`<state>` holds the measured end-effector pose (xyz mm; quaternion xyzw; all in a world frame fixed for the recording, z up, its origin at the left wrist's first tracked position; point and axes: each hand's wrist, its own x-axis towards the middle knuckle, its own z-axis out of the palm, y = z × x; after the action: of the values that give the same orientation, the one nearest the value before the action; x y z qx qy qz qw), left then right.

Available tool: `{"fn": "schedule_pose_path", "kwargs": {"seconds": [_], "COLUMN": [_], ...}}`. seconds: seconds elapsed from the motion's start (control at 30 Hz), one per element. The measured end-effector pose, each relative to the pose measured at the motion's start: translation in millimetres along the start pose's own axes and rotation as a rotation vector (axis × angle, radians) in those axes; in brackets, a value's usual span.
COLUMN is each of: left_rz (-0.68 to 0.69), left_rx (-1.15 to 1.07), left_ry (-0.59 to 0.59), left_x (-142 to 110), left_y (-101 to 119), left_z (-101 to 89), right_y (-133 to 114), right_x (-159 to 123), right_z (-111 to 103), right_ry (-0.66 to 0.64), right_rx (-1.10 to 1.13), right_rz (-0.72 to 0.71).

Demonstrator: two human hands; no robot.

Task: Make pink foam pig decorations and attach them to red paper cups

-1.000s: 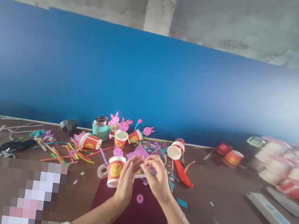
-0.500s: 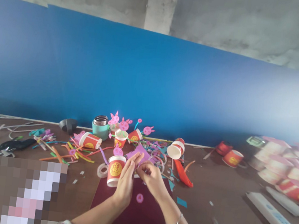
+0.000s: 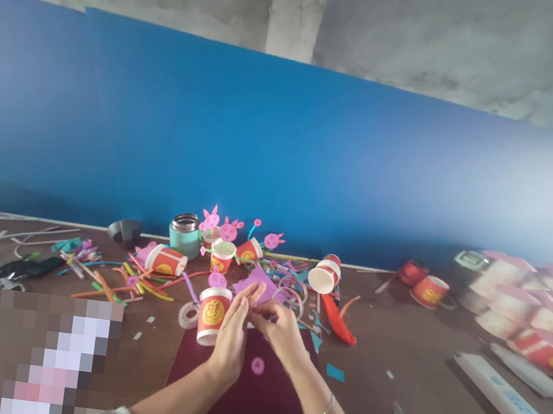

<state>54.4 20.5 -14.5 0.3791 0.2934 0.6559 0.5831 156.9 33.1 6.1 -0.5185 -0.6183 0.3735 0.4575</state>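
My left hand (image 3: 232, 336) is held upright over the dark red mat (image 3: 277, 405), fingers stretched upward. Just left of it, partly behind it, is an upright red and white paper cup (image 3: 213, 313) with a yellow emblem; I cannot tell whether the hand touches it. A pink pig face (image 3: 218, 280) shows above its rim. My right hand (image 3: 278, 331) is closed in a pinch against the left fingers, and whatever is pinched there is hidden. A small round pink paper piece (image 3: 257, 366) lies on the mat below the hands.
Behind the hands are a purple paper sheet (image 3: 258, 281), more decorated cups (image 3: 223, 254) and a teal jar (image 3: 184, 239). A tape roll (image 3: 188, 316) lies left. Pipe cleaners (image 3: 110, 287) and a red balloon (image 3: 339, 323) are scattered; stacked cups (image 3: 535, 313) and a power strip (image 3: 500, 392) are right.
My hands hold almost the same pose, with the right fingers drawn in very slightly. The whole view has shifted a few pixels; the cup and mat stay in place.
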Motion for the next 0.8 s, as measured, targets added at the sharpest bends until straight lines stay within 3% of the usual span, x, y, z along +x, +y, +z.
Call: {"fn": "schedule_pose_path", "kwargs": {"seconds": [0.13,0.33,0.47,0.57,0.67,0.8], "left_rz": [0.006,0.013,-0.025,-0.021,0.013,0.051], "left_rx": [-0.004,-0.009,0.03,0.078,0.139,0.145], "left_ry": [0.015,-0.008,0.075,0.069,0.073,0.177], "left_x": [0.2,-0.1,1.3,2.6,3.2,3.3], "left_y": [1.0,-1.1,-3.4,-3.8,-2.3,0.4], "left_z": [0.3,-1.1,-2.2,-1.9,-1.0,-0.2], "right_y": [0.0,-0.1,-2.8,-2.3,3.0,6.8], "right_x": [-1.1,-2.4,-0.1,3.7,7.5,7.5], "right_z": [-0.6,-1.7,-7.5,-12.7,-15.0,-14.7], "right_ry": [0.019,-0.107,-0.077,-0.064,-0.07,0.002], "right_rx": [0.028,0.116,0.064,0.038,0.023,0.072], "right_rz": [0.003,0.005,-0.114,-0.187,-0.176,-0.116]}}
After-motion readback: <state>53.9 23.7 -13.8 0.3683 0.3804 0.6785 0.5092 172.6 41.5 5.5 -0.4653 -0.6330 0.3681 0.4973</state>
